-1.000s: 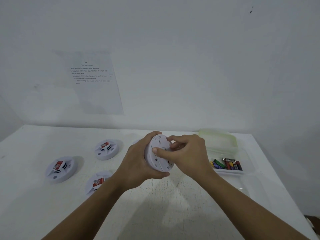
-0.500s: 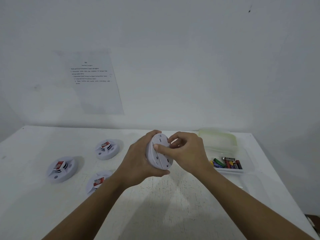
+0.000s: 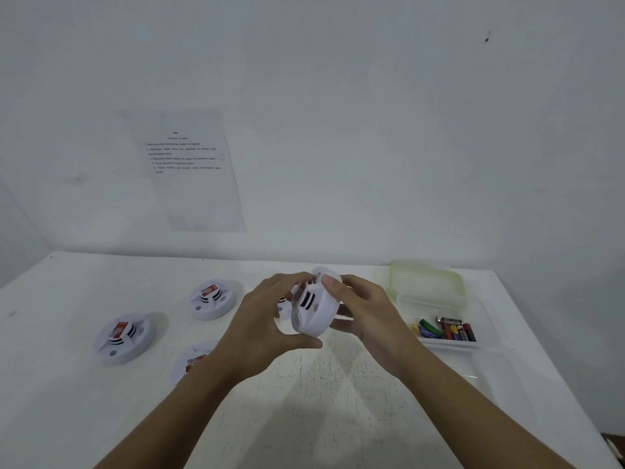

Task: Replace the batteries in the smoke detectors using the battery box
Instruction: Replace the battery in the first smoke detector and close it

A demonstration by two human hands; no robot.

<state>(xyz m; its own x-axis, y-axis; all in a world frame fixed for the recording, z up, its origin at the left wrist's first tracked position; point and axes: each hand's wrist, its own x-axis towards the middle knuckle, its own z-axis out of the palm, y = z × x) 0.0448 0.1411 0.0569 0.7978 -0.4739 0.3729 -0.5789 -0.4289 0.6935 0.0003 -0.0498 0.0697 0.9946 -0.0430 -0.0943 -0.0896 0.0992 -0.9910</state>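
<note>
A white round smoke detector is held on edge above the table's middle, its vented front turned toward me. My left hand grips it from the left, thumb under its lower rim. My right hand holds it from the right, thumb on its upper rim. The clear battery box sits open at the right with several coloured batteries inside. Three more white detectors lie face up at the left: one at the far left, one further back and one partly hidden by my left forearm.
The box's green-rimmed lid lies behind the box. Another detector peeks out behind my left hand. A printed sheet hangs on the white wall. The white table ends at the right, past the box.
The detector has been flipped between my hands: its flat back faced me before, now its vented front does. Both hands shifted their grip around it.
</note>
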